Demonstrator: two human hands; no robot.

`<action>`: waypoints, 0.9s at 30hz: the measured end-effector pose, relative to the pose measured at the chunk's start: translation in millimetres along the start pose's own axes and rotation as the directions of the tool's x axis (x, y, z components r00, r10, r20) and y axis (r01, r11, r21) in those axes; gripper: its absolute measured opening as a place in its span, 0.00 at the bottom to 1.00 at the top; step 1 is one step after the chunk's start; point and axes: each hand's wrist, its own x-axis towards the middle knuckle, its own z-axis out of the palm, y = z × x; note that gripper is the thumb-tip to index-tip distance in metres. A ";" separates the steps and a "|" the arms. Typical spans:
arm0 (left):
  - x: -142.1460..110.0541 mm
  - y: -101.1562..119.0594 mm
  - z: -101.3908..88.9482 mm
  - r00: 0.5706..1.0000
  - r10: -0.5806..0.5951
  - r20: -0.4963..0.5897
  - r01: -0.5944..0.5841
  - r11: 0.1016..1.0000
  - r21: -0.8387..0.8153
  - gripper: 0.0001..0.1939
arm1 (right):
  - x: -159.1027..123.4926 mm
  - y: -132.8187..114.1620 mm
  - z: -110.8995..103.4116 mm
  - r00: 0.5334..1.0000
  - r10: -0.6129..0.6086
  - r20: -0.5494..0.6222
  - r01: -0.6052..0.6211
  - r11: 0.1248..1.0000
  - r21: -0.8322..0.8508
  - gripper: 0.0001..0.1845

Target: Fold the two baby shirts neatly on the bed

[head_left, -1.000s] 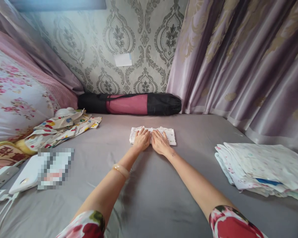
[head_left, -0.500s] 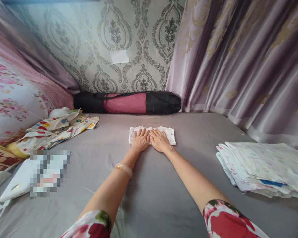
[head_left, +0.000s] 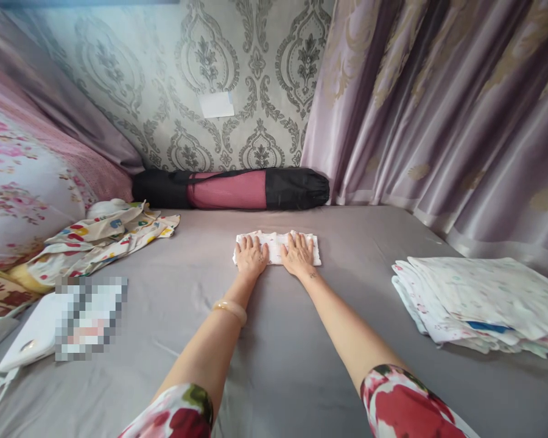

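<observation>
A small folded white cloth (head_left: pixel 276 244) with tiny prints lies on the grey bed sheet (head_left: pixel 278 340) ahead of me. My left hand (head_left: pixel 250 258) rests flat on its left half, fingers stretched out. My right hand (head_left: pixel 298 254) lies flat on its right half, fingers spread. A strip of the cloth shows between the two hands. A pale bangle (head_left: pixel 231 309) sits on my left wrist.
A stack of folded printed cloths (head_left: pixel 479 304) lies at the right. A black and pink rolled bag (head_left: pixel 231 188) lies against the wall. At the left are a crumpled colourful cloth (head_left: pixel 105 234), a floral pillow (head_left: pixel 22 188) and a white device (head_left: pixel 25 334). Curtains (head_left: pixel 438 103) hang at the right.
Both hands have slid apart across the folded cloth, left hand toward its left end, right hand toward its right end. They were side by side in the middle before.
</observation>
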 end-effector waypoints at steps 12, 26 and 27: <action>0.2 -3.1 0.0 0.995 -0.094 0.028 0.095 0.995 -0.031 0.29 | -2.8 1.9 -1.1 0.976 0.216 0.018 -0.216 0.976 0.016 0.36; 1.3 -29.0 -11.9 0.999 -0.037 0.030 0.040 0.993 -0.110 0.23 | 4.3 20.9 -21.0 0.974 0.142 0.175 -0.145 0.989 0.003 0.30; 1.7 -29.6 -12.9 0.999 -0.046 -0.010 0.045 0.994 -0.100 0.24 | 4.3 22.2 -22.5 0.977 0.148 0.154 -0.150 0.989 -0.002 0.30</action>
